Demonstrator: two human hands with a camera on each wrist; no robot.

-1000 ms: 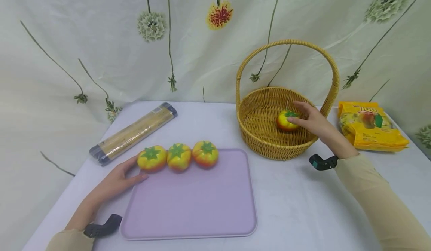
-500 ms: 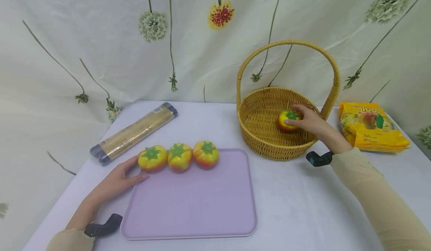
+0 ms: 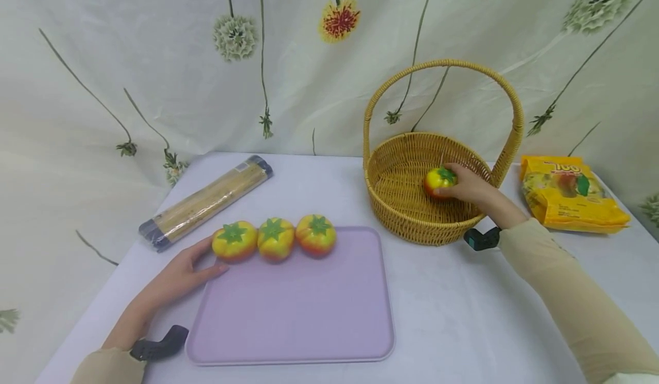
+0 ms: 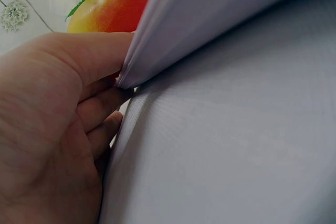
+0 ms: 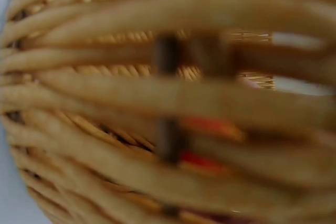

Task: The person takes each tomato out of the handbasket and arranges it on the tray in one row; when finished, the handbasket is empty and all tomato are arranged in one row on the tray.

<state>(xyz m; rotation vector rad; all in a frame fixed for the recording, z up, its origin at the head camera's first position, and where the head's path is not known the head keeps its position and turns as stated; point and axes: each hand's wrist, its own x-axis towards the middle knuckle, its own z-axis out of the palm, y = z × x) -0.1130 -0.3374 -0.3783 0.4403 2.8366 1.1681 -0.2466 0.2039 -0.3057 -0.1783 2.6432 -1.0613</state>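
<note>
My right hand [image 3: 468, 186] reaches into a wicker basket [image 3: 409, 224] and holds a yellow-red persimmon [image 3: 436, 179] with a green calyx, thumb at its near side. In the right wrist view the basket's weave fills the frame; only red bits of the persimmon [image 5: 207, 161] show through. My left hand [image 3: 177, 275] grips the left edge of a lilac tray [image 3: 293, 315]. The left wrist view has the tray's rim [image 4: 139, 51] between thumb and fingers. A row of three persimmons [image 3: 276, 240] lies along the tray's far edge, the leftmost beside that hand.
The basket's tall arched handle [image 3: 443, 63] rises above the right hand. A plastic-wrapped bamboo mat [image 3: 206, 204] lies at the back left. At the far right sits a yellow snack bag [image 3: 571, 195]. A flower-print cloth [image 3: 309, 86] hangs behind the table.
My right hand has moved slightly left and down onto the persimmon in the basket, its fingers closing round it. The left hand and the row of persimmons have stayed put.
</note>
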